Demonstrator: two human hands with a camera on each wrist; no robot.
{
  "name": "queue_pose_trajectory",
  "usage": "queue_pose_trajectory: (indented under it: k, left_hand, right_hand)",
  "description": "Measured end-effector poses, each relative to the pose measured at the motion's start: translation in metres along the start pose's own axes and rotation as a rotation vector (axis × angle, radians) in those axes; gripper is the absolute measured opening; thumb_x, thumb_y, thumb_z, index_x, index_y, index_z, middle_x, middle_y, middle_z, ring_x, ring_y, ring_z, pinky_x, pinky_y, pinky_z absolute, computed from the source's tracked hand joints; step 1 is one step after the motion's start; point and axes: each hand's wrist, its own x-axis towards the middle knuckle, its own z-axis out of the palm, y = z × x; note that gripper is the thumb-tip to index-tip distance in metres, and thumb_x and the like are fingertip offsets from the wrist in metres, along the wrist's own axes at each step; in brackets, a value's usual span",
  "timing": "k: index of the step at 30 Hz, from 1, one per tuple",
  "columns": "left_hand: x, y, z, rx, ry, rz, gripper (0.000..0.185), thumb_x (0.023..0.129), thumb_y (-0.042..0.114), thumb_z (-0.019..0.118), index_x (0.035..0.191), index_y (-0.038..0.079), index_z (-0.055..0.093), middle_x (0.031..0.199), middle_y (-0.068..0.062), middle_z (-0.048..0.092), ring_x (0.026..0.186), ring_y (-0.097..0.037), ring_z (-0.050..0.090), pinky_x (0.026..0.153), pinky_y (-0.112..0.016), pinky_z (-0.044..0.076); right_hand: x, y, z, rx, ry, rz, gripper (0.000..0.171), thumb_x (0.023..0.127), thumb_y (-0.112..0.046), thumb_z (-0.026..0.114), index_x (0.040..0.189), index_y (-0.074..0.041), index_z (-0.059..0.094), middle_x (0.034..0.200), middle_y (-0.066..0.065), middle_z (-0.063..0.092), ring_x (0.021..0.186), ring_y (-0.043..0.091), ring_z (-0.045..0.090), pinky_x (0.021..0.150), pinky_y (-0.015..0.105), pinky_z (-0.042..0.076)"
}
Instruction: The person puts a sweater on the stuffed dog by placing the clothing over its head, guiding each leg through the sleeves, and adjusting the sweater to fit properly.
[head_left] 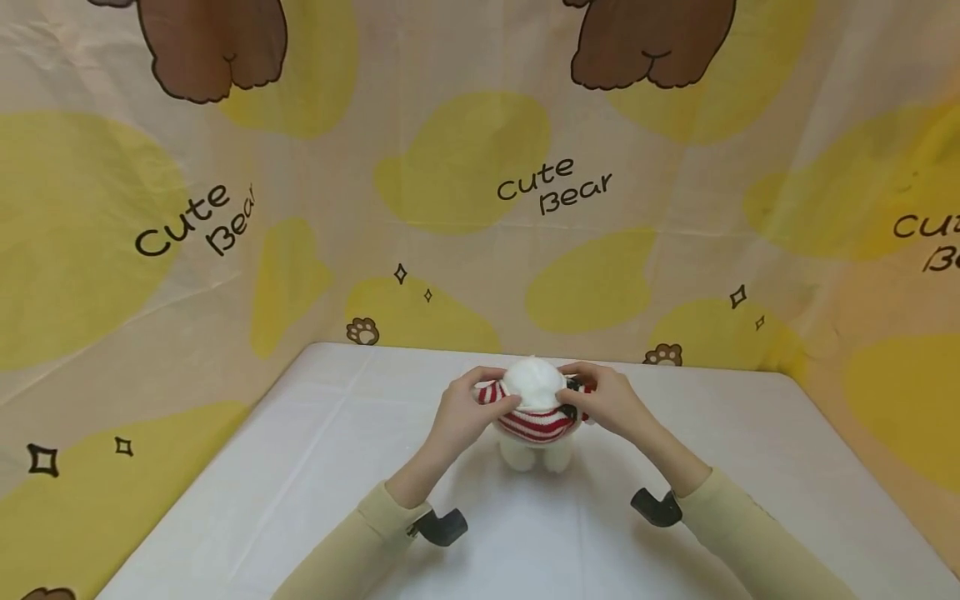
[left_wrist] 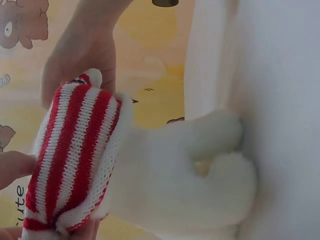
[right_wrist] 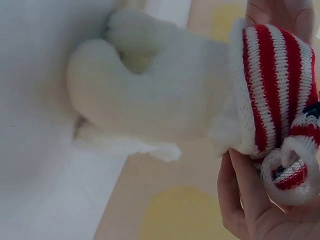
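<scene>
A white plush toy animal (head_left: 534,383) stands on short legs on the table, its round white top between my hands. Around its upper body is a red-and-white striped knitted sweater (head_left: 534,427), bunched high, so the white lower body (left_wrist: 165,175) shows bare. With thumb and fingers my left hand (head_left: 467,408) grips the sweater on the left side. My right hand (head_left: 609,402) holds it on the right, where dark patches show. A small knitted sleeve (right_wrist: 290,175) with an open white cuff hangs beside the right fingers. The toy's face is out of sight.
The white tabletop (head_left: 337,467) spreads around the toy. Behind it and at both sides hangs a cloth backdrop (head_left: 465,250) with yellow patches and bear prints. Black curved pieces (head_left: 442,527) stick out at both sleeve cuffs.
</scene>
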Motion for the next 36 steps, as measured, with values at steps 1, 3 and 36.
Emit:
queue_pose_trajectory:
  k: [1,3,36]
  left_hand:
    - [0.000,-0.002,0.000,-0.013,-0.003,-0.003,0.043,0.077,0.035,0.077,0.114,0.016,0.065,0.118,-0.005,0.064,0.095,-0.020,0.059,0.072,-0.029,0.052]
    - [0.000,-0.003,0.000,-0.050,-0.006,-0.016,0.042,0.077,0.034,0.077,0.114,0.016,0.065,0.118,-0.004,0.064,0.097,-0.021,0.060,0.074,-0.030,0.051]
    - [0.004,0.008,-0.008,0.047,0.100,0.212,0.052,0.071,0.025,0.083,0.119,0.013,0.064,0.120,-0.005,0.062,0.111,-0.025,0.054,0.092,-0.044,0.046]
  right_hand:
    - [0.000,0.002,0.001,0.013,-0.003,0.008,0.044,0.082,-0.028,0.068,0.120,-0.006,0.062,0.089,0.011,0.065,0.057,0.013,0.054,0.052,0.028,0.050]
    - [0.000,0.006,0.002,0.047,-0.019,0.018,0.045,0.084,-0.030,0.067,0.120,-0.004,0.061,0.091,0.012,0.066,0.061,0.014,0.056,0.054,0.028,0.050]
    - [-0.012,0.015,0.009,0.161,0.048,0.011,0.043,0.089,-0.038,0.063,0.125,-0.014,0.059,0.121,0.014,0.063,0.103,0.024,0.062,0.078,0.034,0.050]
